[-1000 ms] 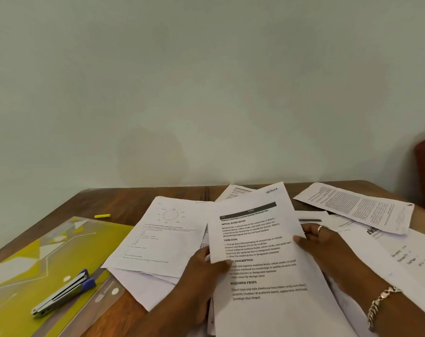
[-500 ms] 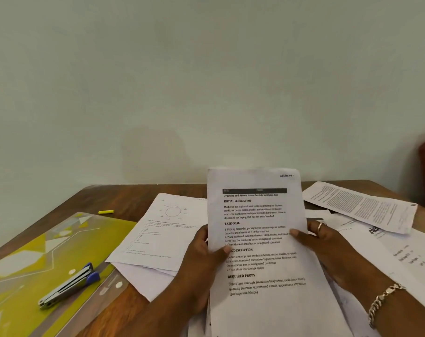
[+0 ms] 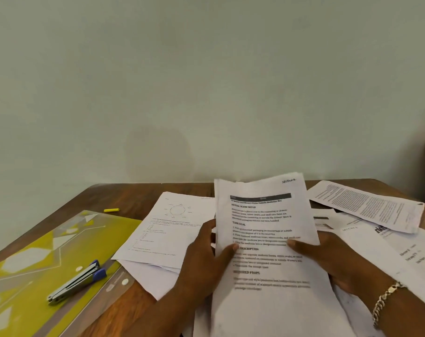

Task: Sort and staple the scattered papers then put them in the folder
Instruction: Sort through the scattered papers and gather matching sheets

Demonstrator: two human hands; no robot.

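Paper bundle of white printed sheets now raised upright between both hands at lower centre of the frame, top edge tipped up off the brown wooden surface compared with a second ago, when the same sheets lay lower and flatter. Gathered into one stack, apparently being squared edge to edge; slight blur on the lower lines of print, so hard to say how many sheets sit behind the front page. Left hand curled round the left edge, thumb pressed on the printed face. Right hand gripping the right edge likewise, thumb on top, gold chain bracelet at the wrist. Judged as sorting still under way: stapling not yet begun, with more loose white pages lying flat to the left and a densely printed sheet at centre right, overlapping others.

Thin, matte, flexible stock, bending slightly along the top. At lower left, yellow-green translucent plastic folder, glossy and flat, with press studs along its clear flap. Resting on it, well apart from the hands, slim metal stapler with blue plastic end, untouched. Small yellow cylinder beyond the folder.
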